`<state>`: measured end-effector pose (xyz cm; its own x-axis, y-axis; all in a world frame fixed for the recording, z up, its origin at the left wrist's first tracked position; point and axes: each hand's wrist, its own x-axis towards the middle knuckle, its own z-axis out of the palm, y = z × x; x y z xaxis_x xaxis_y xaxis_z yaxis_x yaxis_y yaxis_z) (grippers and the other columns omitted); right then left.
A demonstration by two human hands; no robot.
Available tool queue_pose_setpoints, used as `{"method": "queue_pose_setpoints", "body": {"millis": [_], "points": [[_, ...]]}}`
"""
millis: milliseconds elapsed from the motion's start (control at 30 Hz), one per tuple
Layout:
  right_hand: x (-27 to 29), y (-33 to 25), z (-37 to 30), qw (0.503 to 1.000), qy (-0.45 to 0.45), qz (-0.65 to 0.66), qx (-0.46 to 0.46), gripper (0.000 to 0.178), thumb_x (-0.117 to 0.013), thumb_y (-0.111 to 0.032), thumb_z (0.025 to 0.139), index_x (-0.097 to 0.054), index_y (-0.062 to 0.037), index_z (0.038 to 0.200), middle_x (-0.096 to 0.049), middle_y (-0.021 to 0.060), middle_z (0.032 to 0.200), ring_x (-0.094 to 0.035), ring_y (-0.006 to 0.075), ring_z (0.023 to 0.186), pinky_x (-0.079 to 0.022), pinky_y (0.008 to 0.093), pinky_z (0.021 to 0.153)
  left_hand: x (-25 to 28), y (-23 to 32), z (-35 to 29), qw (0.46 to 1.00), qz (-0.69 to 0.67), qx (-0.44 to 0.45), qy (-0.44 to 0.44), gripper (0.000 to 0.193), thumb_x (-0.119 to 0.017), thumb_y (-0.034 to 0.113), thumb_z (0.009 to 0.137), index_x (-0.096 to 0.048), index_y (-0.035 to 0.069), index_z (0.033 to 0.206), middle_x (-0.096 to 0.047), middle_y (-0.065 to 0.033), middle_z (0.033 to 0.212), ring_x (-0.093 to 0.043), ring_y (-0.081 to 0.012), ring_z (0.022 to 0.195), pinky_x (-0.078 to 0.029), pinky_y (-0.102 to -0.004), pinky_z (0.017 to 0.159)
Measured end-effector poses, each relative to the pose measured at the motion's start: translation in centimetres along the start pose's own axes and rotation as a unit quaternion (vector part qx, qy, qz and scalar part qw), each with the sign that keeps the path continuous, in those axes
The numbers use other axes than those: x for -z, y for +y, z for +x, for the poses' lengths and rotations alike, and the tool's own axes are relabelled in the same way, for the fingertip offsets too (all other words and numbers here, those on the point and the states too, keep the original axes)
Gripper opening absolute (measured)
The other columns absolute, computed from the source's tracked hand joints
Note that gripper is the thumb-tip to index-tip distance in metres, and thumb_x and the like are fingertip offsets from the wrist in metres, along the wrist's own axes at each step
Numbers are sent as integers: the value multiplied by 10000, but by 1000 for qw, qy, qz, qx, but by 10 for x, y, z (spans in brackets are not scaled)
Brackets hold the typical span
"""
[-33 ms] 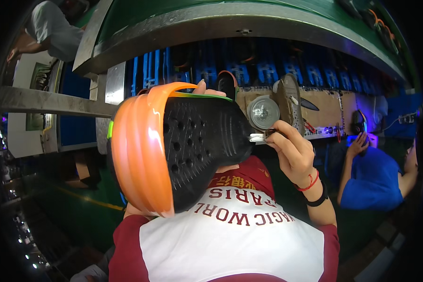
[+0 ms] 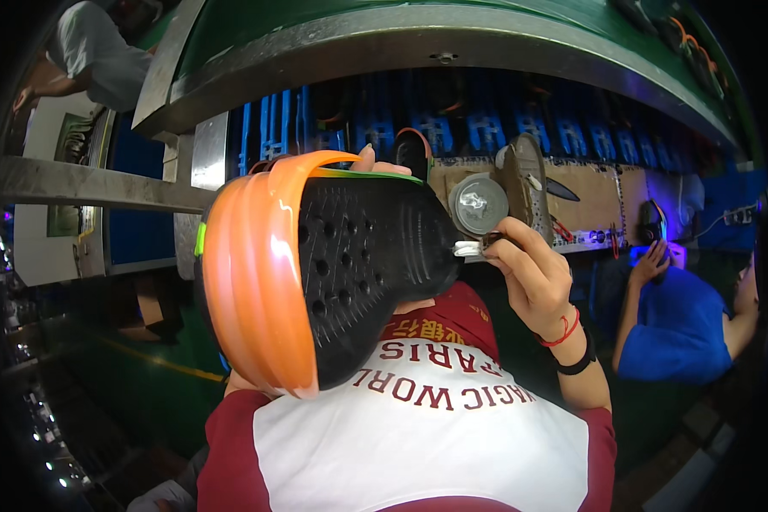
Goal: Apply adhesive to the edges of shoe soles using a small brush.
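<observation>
A large slide sandal (image 2: 418, 230) with a black, holed footbed and a glossy orange strap (image 2: 252, 273) is held up in front of my chest. My left hand (image 2: 382, 165) grips it from behind; only some fingers show along its green far edge, the rest is hidden. At the sandal's right end, my right hand (image 2: 533, 273) pinches a small tool with a white tip (image 2: 467, 248), its exact kind unclear. The tip is at or very near the black edge; contact cannot be made out. Just beyond stands a round, clear-looking container (image 2: 478, 205).
A beige shoe piece (image 2: 527, 183) and a dark blade-like piece (image 2: 561, 189) lie on a cardboard-covered bench (image 2: 597, 205). A metal-framed conveyor (image 2: 444, 60) runs across the far side, above blue racks (image 2: 486, 132). A person in blue (image 2: 678, 328) works at right.
The sandal has tilted very slightly, its strap's near end a little lower. The white tip has shifted marginally. Both hands keep their hold.
</observation>
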<state>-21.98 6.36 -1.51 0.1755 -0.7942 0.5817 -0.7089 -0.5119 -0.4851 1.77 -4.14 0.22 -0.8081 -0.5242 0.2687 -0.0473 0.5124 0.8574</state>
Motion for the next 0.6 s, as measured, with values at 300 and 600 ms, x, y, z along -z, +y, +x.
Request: {"method": "queue_pose_setpoints", "body": {"millis": [300, 600], "points": [[3, 1, 4, 1000, 13, -11, -25, 211, -699, 80, 701, -619, 33, 890, -621, 185, 992, -651, 295, 738, -528, 322, 611, -12, 2, -11, 992, -48, 89, 78, 710, -718, 366, 821, -346, 43, 1332, -516, -167, 1284, -582, -222, 1138, -408, -395, 1071], [8, -2, 10, 999, 18, -15, -30, 196, -694, 63, 729, -621, 21, 906, -624, 169, 985, -649, 298, 721, -523, 319, 603, -27, -13, 8, 968, -102, 173, 150, 597, -660, 329, 881, -369, 24, 1305, -512, -204, 1291, -596, -239, 1118, -456, -390, 1030]]}}
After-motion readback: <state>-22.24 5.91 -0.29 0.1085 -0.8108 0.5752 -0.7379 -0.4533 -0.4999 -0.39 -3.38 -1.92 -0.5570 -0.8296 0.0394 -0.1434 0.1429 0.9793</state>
